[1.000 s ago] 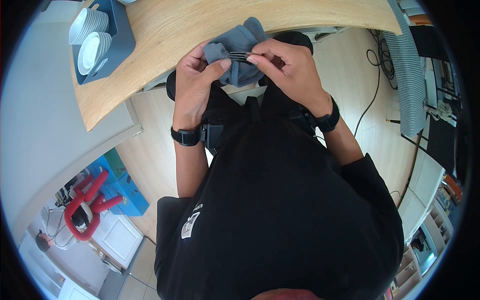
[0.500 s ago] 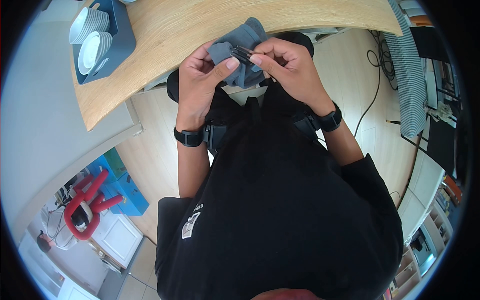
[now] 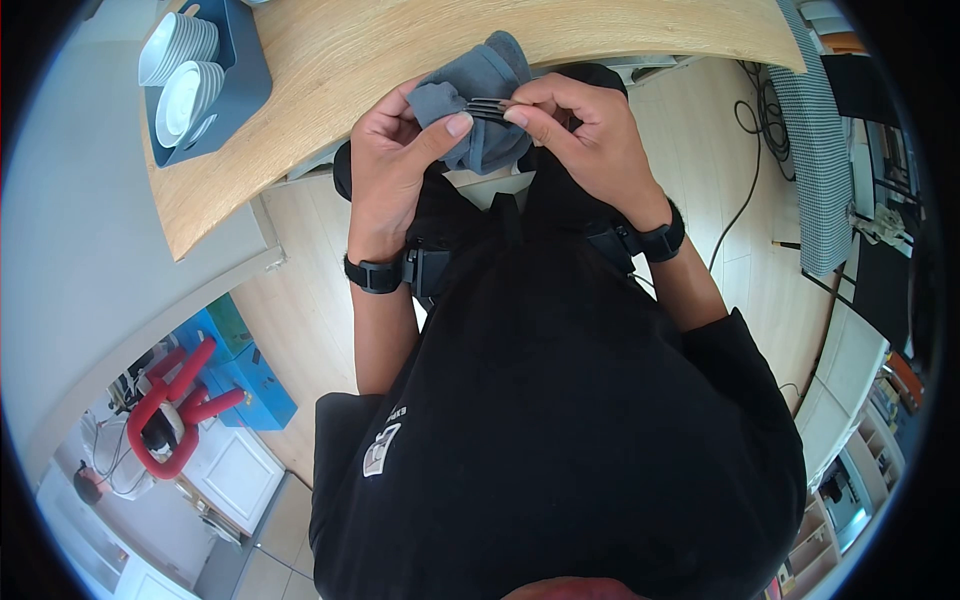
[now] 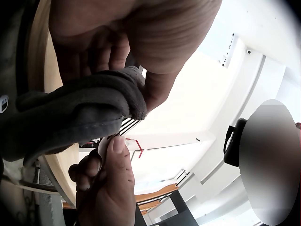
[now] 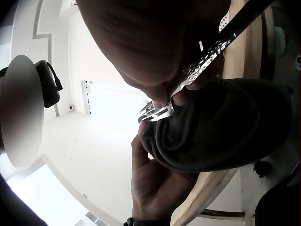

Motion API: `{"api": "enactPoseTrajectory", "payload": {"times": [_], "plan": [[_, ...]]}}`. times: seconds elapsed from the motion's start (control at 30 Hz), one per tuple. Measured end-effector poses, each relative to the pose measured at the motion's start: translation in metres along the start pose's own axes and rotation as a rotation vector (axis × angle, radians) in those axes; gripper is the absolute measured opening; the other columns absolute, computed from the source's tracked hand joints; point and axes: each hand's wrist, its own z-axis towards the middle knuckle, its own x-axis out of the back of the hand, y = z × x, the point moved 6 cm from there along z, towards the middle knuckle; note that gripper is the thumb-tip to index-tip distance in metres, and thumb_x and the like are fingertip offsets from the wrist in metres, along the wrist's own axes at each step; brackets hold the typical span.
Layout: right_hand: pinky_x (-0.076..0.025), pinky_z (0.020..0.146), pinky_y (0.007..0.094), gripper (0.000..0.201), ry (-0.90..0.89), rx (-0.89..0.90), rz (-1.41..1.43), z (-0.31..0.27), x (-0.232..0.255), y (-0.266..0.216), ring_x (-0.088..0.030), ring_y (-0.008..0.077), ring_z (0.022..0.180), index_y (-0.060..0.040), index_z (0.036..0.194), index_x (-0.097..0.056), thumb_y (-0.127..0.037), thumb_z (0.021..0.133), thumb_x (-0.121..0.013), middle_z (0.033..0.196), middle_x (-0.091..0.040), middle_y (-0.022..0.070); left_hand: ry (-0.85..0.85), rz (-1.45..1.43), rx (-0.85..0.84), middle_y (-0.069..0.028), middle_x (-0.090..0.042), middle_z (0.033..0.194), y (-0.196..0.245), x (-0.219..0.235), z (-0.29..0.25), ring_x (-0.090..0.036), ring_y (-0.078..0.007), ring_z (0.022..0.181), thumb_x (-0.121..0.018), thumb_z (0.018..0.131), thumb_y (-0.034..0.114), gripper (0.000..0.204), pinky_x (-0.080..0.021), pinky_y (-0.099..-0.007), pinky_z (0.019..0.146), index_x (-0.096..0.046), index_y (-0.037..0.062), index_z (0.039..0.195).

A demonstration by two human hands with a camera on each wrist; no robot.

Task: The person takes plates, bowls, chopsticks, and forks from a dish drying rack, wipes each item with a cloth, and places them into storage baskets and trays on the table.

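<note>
A metal fork (image 3: 488, 107) lies across the front of a bunched grey cloth (image 3: 492, 68), close to the table's near edge. My right hand (image 3: 590, 140) pinches the fork near the base of its tines between thumb and fingers. In the right wrist view the fork's handle (image 5: 207, 61) shows a dimpled, shiny surface and runs back past the palm. My left hand (image 3: 393, 165) grips the cloth, its thumb at the tine tips. The left wrist view shows the tines (image 4: 128, 125) reaching into a cloth fold, which hides their ends.
A wooden table (image 3: 340, 70) curves in front of me. On its left stands a blue-grey bin (image 3: 245, 85) with stacked white bowls (image 3: 185, 100). To the right is a checked-cloth surface (image 3: 815, 170), with black cables (image 3: 765, 125) on the floor beside it.
The fork tilted and its tines turned half a second ago, then came back nearly level. Both hands shifted slightly right and back with the cloth, keeping their holds.
</note>
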Motion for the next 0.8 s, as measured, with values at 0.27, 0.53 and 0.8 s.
{"api": "enactPoseTrajectory", "payload": {"times": [0.27,0.53,0.8], "plan": [[-0.045,0.059,0.0206,0.012,0.021,0.136,-0.165,0.0,0.0018,-0.0101,-0.057,0.007,0.063,0.0003,0.094,-0.069,-0.011,0.089,-0.071,0.073,-0.065,0.0029,-0.009,0.0,0.005,-0.0073,-0.069,0.102,-0.0012,0.0014,-0.0008,-0.065,-0.0121,0.092,-0.074,0.082,0.002,0.043,-0.051,-0.0267,0.087,-0.061,-0.0041,0.122],[-0.048,0.058,0.0224,0.013,0.055,0.118,-0.113,-0.0005,0.003,-0.0097,-0.061,0.0102,0.061,-0.0011,0.093,-0.07,-0.012,0.085,-0.073,0.076,-0.068,0.0063,-0.014,-0.013,0.023,-0.0063,-0.069,0.101,-0.0017,0.0027,-0.0012,-0.064,-0.0113,0.091,-0.073,0.082,0.003,0.043,-0.051,-0.0256,0.086,-0.061,-0.0036,0.123],[-0.046,0.056,0.0225,0.012,0.079,0.186,-0.16,-0.0021,0.005,-0.0121,-0.06,0.0107,0.059,-0.002,0.092,-0.071,-0.012,0.085,-0.074,0.076,-0.068,0.0061,-0.02,-0.019,0.018,-0.0051,-0.068,0.098,-0.0009,0.0028,-0.0015,-0.064,-0.0109,0.089,-0.073,0.083,0.005,0.043,-0.051,-0.025,0.084,-0.061,-0.003,0.123]]}}
